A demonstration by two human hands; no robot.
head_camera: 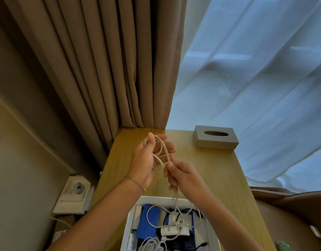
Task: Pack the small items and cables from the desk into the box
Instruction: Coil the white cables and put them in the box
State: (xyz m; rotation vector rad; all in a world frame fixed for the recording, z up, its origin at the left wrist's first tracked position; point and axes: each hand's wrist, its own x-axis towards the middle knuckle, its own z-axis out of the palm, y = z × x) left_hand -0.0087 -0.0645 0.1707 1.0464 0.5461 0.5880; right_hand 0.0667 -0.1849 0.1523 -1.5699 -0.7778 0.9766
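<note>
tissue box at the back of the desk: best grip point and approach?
From above, across the short width of the tissue box, clear of the oval slot. It lies flat on the desk with its long sides free; nothing touches it.

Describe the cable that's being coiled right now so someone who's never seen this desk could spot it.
Start at the wooden desk below the brown curtain. Above it, the left hand holds loops of a beige cable, and the right hand pinches its tail. Unlike the white cables lying in the white box, this one is tan and held up in the air.
</note>
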